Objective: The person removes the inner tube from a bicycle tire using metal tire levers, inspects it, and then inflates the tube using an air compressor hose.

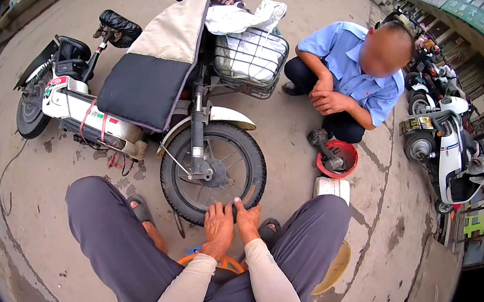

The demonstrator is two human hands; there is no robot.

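Observation:
In front of me stands an electric bike [118,119] with a spoked front wheel [223,151] and a black tyre [259,167]. My left hand [218,228] is at the near side of that tyre, its fingers bent over the rubber. Close beside it, my right hand [247,219] also grips the tyre edge, thumb on top. Both palms are hidden. A white mudguard [231,117] covers the wheel's top, and a dark fork leg [197,136] runs down to the hub.
A person [350,73] in a blue shirt squats beyond the wheel, hands together. Nearby are a red bowl [348,154] with a dark power tool [331,161], a white container [335,189] and a tan round lid [336,267]. Parked scooters [453,148] line the right. A wire basket [251,60] overhangs the wheel.

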